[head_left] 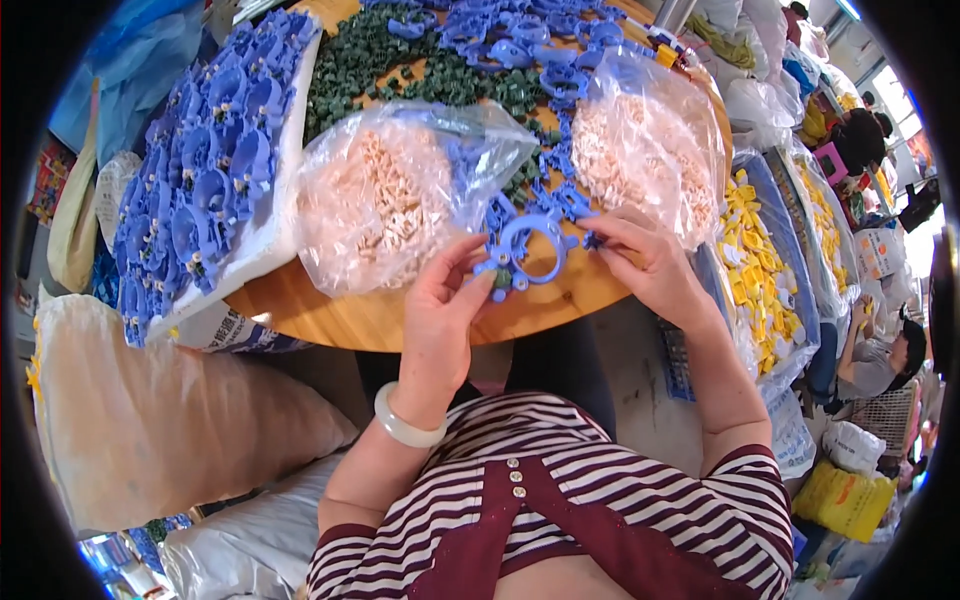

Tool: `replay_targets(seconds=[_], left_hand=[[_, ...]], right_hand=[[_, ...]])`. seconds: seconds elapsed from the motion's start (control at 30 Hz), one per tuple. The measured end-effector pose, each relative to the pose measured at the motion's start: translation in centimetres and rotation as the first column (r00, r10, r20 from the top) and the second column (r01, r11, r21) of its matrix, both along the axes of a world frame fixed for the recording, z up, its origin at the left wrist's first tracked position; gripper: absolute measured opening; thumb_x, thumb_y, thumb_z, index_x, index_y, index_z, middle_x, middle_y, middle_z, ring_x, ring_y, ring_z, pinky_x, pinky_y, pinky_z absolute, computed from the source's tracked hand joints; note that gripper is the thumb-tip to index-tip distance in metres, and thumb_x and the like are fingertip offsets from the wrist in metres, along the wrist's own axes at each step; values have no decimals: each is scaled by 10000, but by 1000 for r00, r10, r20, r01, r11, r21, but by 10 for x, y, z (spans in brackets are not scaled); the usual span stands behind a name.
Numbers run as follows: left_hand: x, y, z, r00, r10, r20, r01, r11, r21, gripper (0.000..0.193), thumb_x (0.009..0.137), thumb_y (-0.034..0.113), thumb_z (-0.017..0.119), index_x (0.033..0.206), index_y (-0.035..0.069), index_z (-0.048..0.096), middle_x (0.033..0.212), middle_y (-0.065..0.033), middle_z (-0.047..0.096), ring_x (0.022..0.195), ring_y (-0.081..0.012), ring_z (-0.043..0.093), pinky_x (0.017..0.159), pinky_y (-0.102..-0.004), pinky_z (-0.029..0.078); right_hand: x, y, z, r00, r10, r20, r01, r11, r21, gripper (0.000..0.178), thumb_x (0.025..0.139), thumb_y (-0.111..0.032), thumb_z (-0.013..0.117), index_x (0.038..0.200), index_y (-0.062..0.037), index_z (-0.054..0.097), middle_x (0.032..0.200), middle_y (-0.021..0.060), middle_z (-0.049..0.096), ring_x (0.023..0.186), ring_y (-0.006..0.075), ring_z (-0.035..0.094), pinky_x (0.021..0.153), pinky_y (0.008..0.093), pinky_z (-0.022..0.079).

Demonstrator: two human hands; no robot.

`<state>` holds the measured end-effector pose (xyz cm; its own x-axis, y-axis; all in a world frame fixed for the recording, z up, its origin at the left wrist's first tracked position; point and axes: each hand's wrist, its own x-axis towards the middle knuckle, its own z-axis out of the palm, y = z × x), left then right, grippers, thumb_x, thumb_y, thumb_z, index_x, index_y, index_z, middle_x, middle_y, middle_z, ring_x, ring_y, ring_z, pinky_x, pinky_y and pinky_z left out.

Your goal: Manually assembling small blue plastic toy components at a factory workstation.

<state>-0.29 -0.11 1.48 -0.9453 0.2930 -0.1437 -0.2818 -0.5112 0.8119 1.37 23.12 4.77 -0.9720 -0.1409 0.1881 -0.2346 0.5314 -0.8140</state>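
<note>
**Both hands pinch one blue ring**

Left hand [440, 320] and right hand [645, 262] hold a blue ring [527, 252] between them, just above the near edge of the round wooden table [350, 318]. Left fingers are curled shut on the ring's lower left rim, where a small dark piece sits. Right fingertips are closed on its right side. The ring faces up toward the camera, its lugs sticking outward; no clear long axis. Just behind it lie two clear bags of pale pieces [385, 205], loose green pieces [360, 60] and more blue rings [205, 165].
</note>
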Motion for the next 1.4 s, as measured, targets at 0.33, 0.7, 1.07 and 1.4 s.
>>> replay_targets(seconds=[0.33,0.7,1.07,1.4], left_hand=[[-8,-20,10,1000,12,-15,-10,996,87,292,895,18,484,1183,-27,476,981,-94,592,886,-171,610,816,-332,534],[7,-37,21,982,152,-107,-147,988,55,290,894,33,499,1177,-32,496,957,-95,609,856,-185,618,836,-352,520],[24,-46,23,967,186,-172,-176,982,75,278,890,22,499,1161,-42,496,957,-112,609,850,-200,621,844,-365,520],[23,-33,10,977,127,-169,-122,992,42,270,878,3,509,1146,-24,510,998,-99,585,856,-169,604,815,-338,530]], right_hand=[[-5,10,-25,979,-30,-204,52,993,104,180,740,64,581,901,-16,598,854,61,573,801,162,577,704,265,451],[19,-11,-20,892,138,-431,94,875,475,218,726,-24,624,942,-40,601,865,83,582,825,264,582,724,342,474],[15,-9,-41,835,32,-549,246,872,424,113,769,-13,592,879,-22,614,859,84,575,817,227,579,706,311,467],[22,-2,-23,982,-147,-115,88,908,-409,218,847,26,540,1060,11,584,983,50,585,779,110,591,734,233,487]])
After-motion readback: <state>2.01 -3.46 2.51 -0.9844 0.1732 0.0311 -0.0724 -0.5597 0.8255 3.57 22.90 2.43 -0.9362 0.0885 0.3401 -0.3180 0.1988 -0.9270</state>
